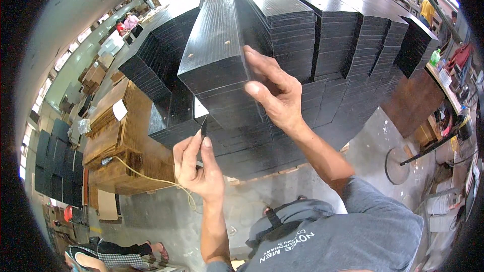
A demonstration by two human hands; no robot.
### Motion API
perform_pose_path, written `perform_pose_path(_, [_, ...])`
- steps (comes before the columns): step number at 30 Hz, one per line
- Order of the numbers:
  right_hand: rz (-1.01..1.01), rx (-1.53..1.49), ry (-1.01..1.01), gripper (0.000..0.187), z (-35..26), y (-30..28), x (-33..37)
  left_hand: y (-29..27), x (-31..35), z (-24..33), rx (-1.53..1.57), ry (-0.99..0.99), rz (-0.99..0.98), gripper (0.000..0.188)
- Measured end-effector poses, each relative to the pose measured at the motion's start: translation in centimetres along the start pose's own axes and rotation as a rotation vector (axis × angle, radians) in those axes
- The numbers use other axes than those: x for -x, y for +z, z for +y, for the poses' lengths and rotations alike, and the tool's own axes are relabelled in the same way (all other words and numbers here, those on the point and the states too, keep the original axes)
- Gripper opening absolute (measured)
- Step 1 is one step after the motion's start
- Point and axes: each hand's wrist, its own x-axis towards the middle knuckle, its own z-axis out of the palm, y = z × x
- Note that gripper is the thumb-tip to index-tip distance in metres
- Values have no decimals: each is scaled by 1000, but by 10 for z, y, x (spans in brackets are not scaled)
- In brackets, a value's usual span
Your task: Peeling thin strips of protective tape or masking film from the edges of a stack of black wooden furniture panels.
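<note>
My left hand is closed, pinching a small thin dark blade-like piece between thumb and fingertips; its exact kind is unclear. The piece points up, close to the front of a tall black stack. On top of that stack lies a long black wood-grain panel with small holes near its front end. My right hand is at the panel's front right corner. Its fingers are apart, with the fingertips and thumb against the side and corner. A small pale patch shows between stacks, just above the left hand's piece.
More stacks of black panels spread behind and to the right. On the left stands a brown wooden cabinet with a yellow cord. A round metal base is on the floor at right. Another person is at lower left.
</note>
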Motion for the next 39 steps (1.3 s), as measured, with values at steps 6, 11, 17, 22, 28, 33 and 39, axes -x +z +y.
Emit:
perform_pose_path(6, [156,106,224,38,-24,3,18,22,-42,25,-20,374,-73,31])
perform_pose_path(11, [146,79,205,24,-51,-6,10,38,-65,38,-110,623,-108,34])
perform_pose_path(17, [25,-63,501,40,-68,-4,-14,50,-76,40,-160,728,-115,37])
perform_pose_path(22, [30,-178,508,36,-63,-3,-22,56,-80,37,-172,825,-53,38])
perform_pose_path(28, [41,-208,561,33,-62,0,-15,53,-67,28,-161,784,-98,39])
perform_pose_path(33, [59,-229,647,32,-65,0,-12,49,-70,29,-115,793,-168,41])
perform_pose_path(39, [87,-209,661,33,-66,0,-15,51,-72,28,-123,828,-182,39])
